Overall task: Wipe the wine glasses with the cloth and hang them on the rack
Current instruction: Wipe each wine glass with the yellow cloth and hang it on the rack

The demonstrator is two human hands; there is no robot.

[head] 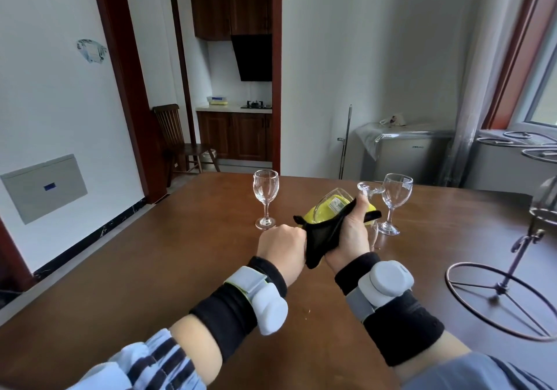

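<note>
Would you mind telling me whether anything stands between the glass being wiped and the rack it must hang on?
Yes: one upright wine glass stands on the table just right of the held glass, toward the rack. Past it, the tabletop looks bare.

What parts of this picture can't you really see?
- Head view: the stem of the held glass is mostly hidden by the right hand and the cloth.
- The left hand's fingers are curled out of sight behind its back.
- The rack runs off the right edge, so its top hooks are cut off.
- The glass hanging at the right edge is partly cut off.
- The held glass's sticker is too small to read.
</note>
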